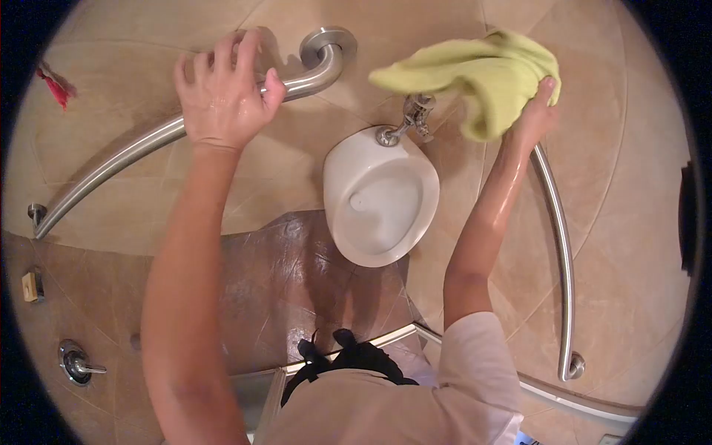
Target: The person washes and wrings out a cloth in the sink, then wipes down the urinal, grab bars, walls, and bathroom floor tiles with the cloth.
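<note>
Nearest the camera, shows shirt [356, 408] at the lower edge, with bare arms [185, 282] extended forward from it. Clamps right hand [541, 115] round one end of cloth [512, 81], at upper right, its long axis running roughly sideways from the grip toward left hand [230, 100], free tip just above valve [414, 115] and beyond urinal [389, 200], lower fold blurred. Spreads left hand's fingers across left rail [148, 137], well apart from right hand and cloth, contact with rail or wall [282, 163] impossible to tell.
</note>
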A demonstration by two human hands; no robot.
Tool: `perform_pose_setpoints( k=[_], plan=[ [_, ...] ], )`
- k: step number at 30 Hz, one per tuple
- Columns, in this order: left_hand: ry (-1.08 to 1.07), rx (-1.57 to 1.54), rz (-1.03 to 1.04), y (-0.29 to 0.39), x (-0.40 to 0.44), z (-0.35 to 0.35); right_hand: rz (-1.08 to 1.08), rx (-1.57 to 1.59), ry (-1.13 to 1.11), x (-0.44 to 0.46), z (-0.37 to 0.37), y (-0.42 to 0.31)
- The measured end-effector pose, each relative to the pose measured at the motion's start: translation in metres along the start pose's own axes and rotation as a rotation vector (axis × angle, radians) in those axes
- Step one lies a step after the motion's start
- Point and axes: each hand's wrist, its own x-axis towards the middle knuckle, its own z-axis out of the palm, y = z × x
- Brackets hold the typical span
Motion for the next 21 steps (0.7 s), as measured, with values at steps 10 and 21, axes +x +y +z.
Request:
perform_pose_setpoints(
  k=[10,21],
  plan=[
    [-0.088,0.09,0.045,0.004,0.001,-0.005,-0.499,-0.565,-0.232,-0.08,0.047,0.159],
    [-0.09,0.148,0.028,0.004,0.0,-0.002,0.136,-0.882,-1.089,-0.081,-0.009,0.242]
  ],
)
